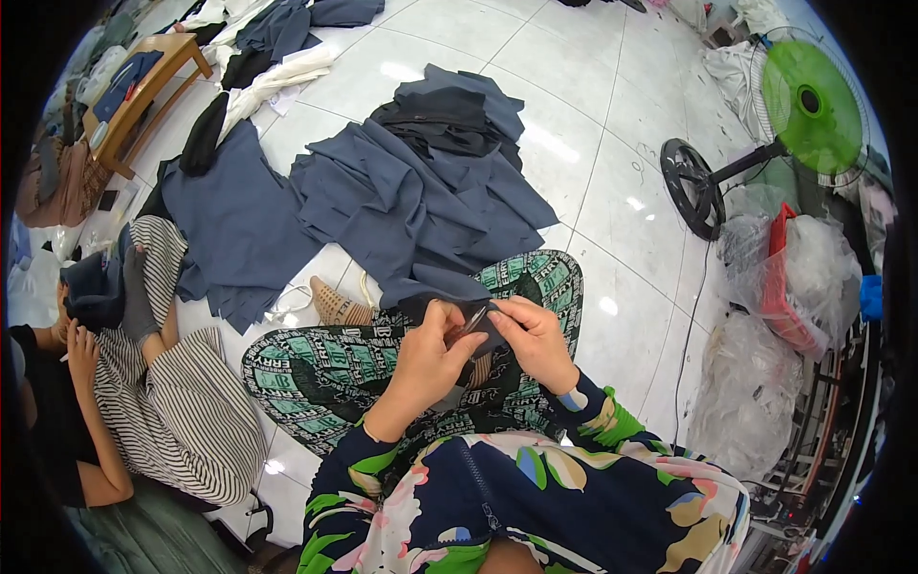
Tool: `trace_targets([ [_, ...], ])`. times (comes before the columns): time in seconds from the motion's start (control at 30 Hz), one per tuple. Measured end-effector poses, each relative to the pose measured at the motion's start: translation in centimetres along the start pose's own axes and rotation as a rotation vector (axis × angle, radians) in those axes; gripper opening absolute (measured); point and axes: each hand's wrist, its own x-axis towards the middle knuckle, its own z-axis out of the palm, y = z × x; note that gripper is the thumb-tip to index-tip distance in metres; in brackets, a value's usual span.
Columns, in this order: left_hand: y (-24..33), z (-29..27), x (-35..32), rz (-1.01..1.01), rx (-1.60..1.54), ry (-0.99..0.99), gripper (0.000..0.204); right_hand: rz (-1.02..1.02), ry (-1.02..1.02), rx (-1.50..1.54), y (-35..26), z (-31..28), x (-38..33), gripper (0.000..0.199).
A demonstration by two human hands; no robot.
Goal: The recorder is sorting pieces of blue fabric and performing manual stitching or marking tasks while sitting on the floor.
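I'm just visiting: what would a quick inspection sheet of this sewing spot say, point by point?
Surface: glossy white tiled floor; the person sits on it cross-legged.
Job's things: small dark fabric piece held between both hands; small metal snips in the left hand.
Clutter: pile of blue-grey fabric ahead, white cloth, clear plastic bags at right.
Hands: left hand closed on the snips; right hand pinching the fabric piece.
Cables: thin dark cord running along the floor from the fan's base.
Surroundings: green standing fan, wooden table, another person in striped clothing seated at left.
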Motion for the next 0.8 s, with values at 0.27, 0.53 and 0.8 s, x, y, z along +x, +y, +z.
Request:
trace_targets([
  [0.27,0.2,0.1,0.2,0.015,0.017,0.000,0.031,0.000,-0.006,-0.059,-0.2,-0.2,-0.1,0.018],
  [0.53,-0.1,0.0,0.3,0.012,-0.019,-0.015,0.031,-0.008,-0.003,-0.049,0.1,-0.1,0.0,0.018],
  [0.8,-0.9,0.2,0.4,-0.003,-0.064,-0.031,0.031,0.001,-0.026,-0.047,0.1,-0.2,-0.1,0.019],
])
